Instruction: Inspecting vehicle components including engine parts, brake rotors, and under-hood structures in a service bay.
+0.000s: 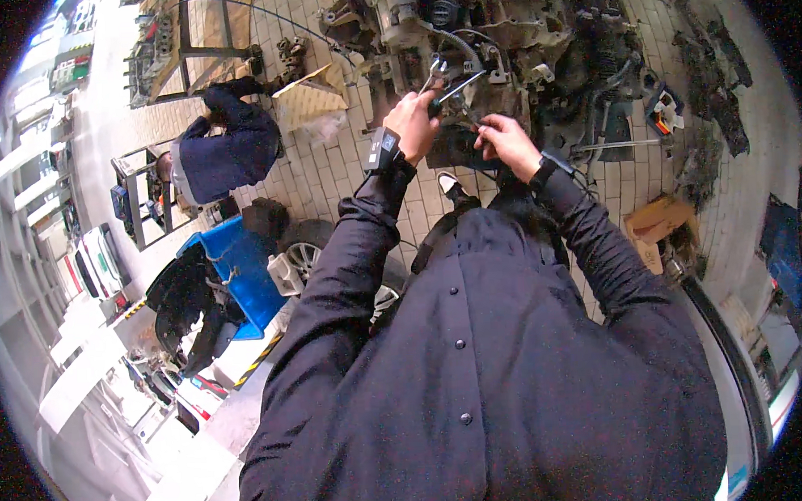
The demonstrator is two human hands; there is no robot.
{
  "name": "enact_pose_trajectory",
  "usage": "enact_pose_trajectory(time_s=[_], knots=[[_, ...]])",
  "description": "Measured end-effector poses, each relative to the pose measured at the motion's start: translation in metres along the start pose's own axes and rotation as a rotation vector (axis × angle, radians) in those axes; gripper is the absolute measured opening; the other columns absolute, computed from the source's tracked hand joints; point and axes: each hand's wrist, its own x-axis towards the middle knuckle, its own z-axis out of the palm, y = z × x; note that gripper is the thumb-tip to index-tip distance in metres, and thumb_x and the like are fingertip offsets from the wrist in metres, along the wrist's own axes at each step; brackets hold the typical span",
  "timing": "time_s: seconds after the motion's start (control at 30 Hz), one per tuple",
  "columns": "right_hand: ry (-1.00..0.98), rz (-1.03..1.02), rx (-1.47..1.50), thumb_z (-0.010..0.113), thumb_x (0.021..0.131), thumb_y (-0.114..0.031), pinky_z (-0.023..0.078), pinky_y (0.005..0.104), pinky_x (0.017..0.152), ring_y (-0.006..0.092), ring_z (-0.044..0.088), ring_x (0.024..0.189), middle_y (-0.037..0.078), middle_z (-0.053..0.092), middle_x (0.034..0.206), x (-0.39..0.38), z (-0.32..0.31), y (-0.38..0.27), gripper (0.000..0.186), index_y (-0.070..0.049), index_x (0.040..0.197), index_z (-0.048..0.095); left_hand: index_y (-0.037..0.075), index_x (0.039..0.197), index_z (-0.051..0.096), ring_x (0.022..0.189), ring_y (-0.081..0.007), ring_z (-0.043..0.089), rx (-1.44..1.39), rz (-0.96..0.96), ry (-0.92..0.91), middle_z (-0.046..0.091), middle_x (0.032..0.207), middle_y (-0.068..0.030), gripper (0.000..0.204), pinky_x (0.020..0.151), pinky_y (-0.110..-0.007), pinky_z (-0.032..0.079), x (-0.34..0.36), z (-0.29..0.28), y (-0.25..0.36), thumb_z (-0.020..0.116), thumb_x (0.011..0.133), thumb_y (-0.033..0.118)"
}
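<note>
My left fingers (pixel 423 106) grip a silver metal wrench (pixel 431 76) and a dark-handled, silver-shafted tool (pixel 462 86) near the grimy metal engine (pixel 508 40). My right fingers (pixel 489 133) curl nearby; whether around something, I cannot tell.

Our left hand (pixel 411 127) holding a metal-shafted tool (pixel 462 86), our right hand (pixel 509 147) nearby, grimy machinery (pixel 521 32) before us, a co-worker (pixel 228 156) bending.
</note>
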Motion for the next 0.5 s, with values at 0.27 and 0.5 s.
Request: enact_pose_trajectory(time_s=[0.27,0.5], knots=[[-0.093,0.088,0.205,0.048,0.097,-0.008,0.054,0.0289,0.071,0.0182,0.066,0.075,0.01,0.065,0.089,-0.015,0.049,0.0,0.022,-0.001,0.118,0.05,0.015,0.121,0.062,0.09,-0.038,0.065,-0.011,0.001,0.037,0.063,0.099,-0.017,0.042,0.077,-0.046,0.054,-0.002,-0.001,0.006,0.067,0.079,0.017],[-0.075,0.047,0.167,0.051,0.095,-0.009,0.049,0.0281,0.056,0.0148,0.059,0.061,0.009,0.064,0.08,-0.002,0.022,0.009,0.025,0.003,0.116,0.054,0.021,0.132,0.057,0.087,-0.0377,0.066,0.038,-0.04,0.021,0.063,0.098,-0.0171,0.054,0.073,-0.046,0.055,-0.002,0.001,0.007,0.068,0.079,0.017]])
